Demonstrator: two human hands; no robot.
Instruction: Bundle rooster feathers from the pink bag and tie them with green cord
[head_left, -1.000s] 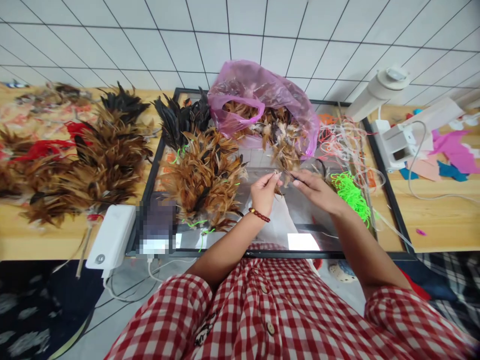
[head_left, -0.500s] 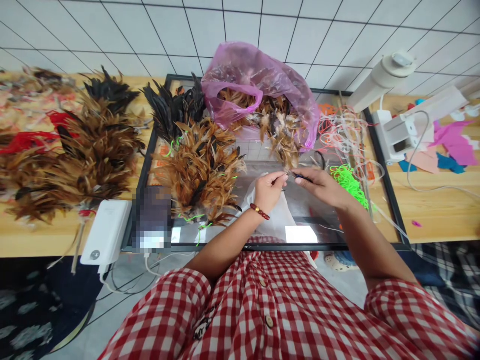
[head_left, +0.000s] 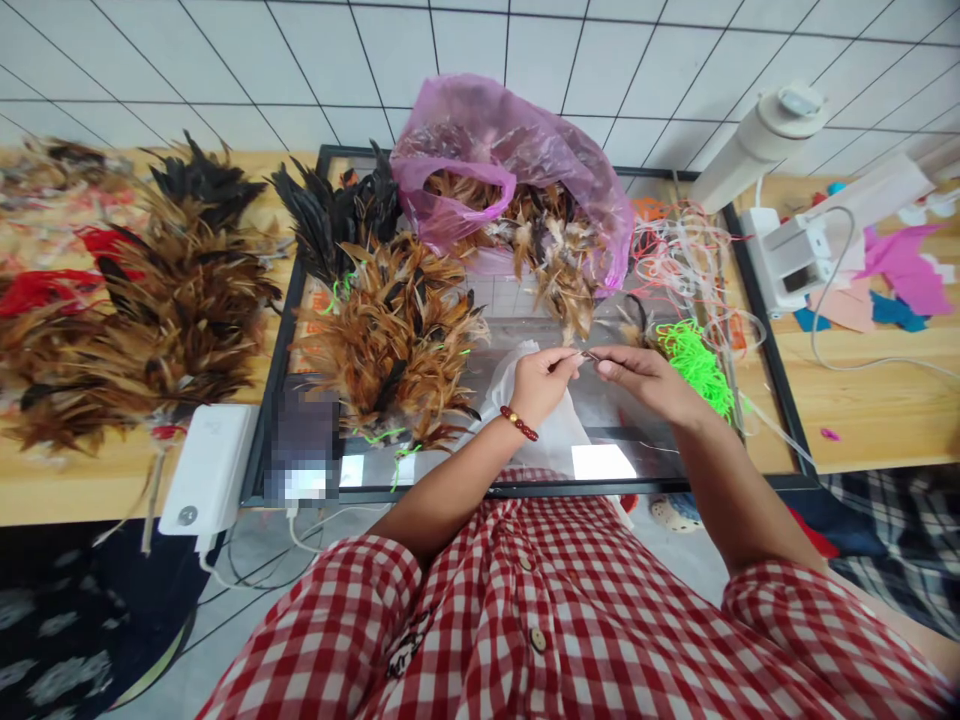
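Observation:
My left hand (head_left: 546, 383), with a beaded bracelet at the wrist, is pinched closed over the glass-topped board. Its fingertips almost meet those of my right hand (head_left: 645, 380), also closed in a pinch. A thin, dark, slender piece shows at the right fingertips; its kind is too small to tell. What the left fingertips pinch is mostly hidden. Just beyond the hands, brown feathers (head_left: 566, 295) spill from a pink plastic bag (head_left: 577, 150). A heap of brown feathers (head_left: 397, 340) lies left of my left hand. Bright green strings (head_left: 694, 365) lie right of my right hand.
Black feathers (head_left: 300, 215) lie at the board's back left. More feather bundles (head_left: 187, 280) cover the left table. A white power bank (head_left: 210, 470) and a blurred-out phone (head_left: 302, 440) lie nearby. At the right are pale strings (head_left: 686, 245), a white cylinder (head_left: 757, 140) and a plugged-in charger (head_left: 799, 255).
My hands stay close together in a pinch. The right fingers have shifted slightly, and less of the dark piece shows in them. The whole view has moved a little.

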